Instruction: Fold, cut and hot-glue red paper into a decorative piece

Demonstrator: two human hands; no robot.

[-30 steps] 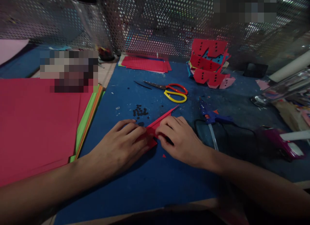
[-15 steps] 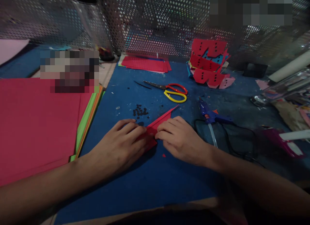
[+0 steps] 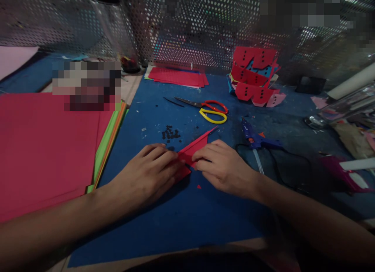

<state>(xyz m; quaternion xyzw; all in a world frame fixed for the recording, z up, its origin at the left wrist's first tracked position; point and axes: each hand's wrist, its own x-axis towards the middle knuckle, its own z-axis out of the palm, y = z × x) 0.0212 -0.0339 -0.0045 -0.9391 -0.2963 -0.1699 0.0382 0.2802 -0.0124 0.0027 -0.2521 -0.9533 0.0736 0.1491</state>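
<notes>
A small folded piece of red paper (image 3: 195,144) lies on the blue mat (image 3: 181,217), its pointed tip aimed up and to the right. My left hand (image 3: 146,174) lies on its near left part, fingers curled and pressing the paper down. My right hand (image 3: 224,166) meets it from the right, its fingertips pinched on the paper's fold. Most of the paper is hidden under both hands.
A stack of large red, green and orange sheets (image 3: 49,147) fills the left. Red and yellow scissors (image 3: 209,109), small black dots (image 3: 170,134), a blue glue gun (image 3: 256,141) with cord, a pile of red cut pieces (image 3: 253,80) and red sheets (image 3: 177,76) lie beyond. A perforated metal screen (image 3: 205,26) stands behind.
My right hand has slid slightly right along the fold, showing more of the red paper. My left hand has stayed in place.
</notes>
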